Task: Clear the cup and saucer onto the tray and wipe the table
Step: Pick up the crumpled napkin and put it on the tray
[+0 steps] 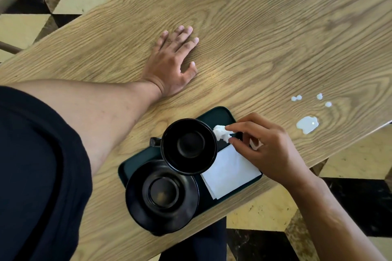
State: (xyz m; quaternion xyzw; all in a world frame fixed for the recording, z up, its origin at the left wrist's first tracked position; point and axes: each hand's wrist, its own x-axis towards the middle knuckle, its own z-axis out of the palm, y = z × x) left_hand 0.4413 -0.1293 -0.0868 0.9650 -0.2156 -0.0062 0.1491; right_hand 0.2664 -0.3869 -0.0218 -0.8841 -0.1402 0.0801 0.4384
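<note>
The left hand [172, 63] lay flat at frame centre, palm down, fingers spread, forearm stretching from the left edge; the right hand [265, 150], lower right, pinched thumb and forefinger together

A dark tray [218, 113] sits at the table's [265, 27] near edge, crowded by a cup [188, 146], saucer [162, 194] and napkin [230, 170]. Beyond the tray, bare wood lies open, except a flat left hand [172, 63]. Right of the tray, white spills [307, 125] dot the surface.

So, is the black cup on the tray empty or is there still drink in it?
Empty, as far as the view shows. The cup stands upright on the tray, and its dark, dry-looking bottom is visible, with no liquid.
</note>
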